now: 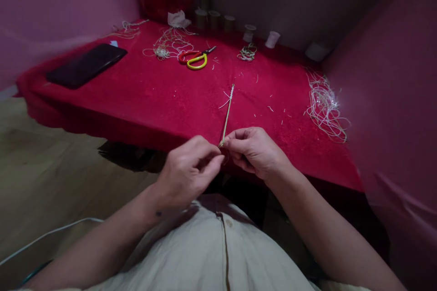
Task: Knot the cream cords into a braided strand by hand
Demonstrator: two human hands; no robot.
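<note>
A thin pale green and white braided cord (226,116) runs from the middle of the red cloth to the table's front edge, with short loose thread ends sticking out near its far end. My right hand (254,150) pinches the near end of this cord between thumb and fingers. Just left of it, my left hand (191,168) has its thumb and fingertips close together by the cord's near end. A fine strand seems to pass between the two hands, but what the left fingertips hold is too small to make out.
Red-and-yellow-handled scissors (197,60) lie beyond the cord. A black phone (87,65) rests at the left. Tangled threads (326,104) lie at the right, with another tangle (170,44) at the back left. Several thread spools (250,33) line the back edge; thread clippings dot the cloth.
</note>
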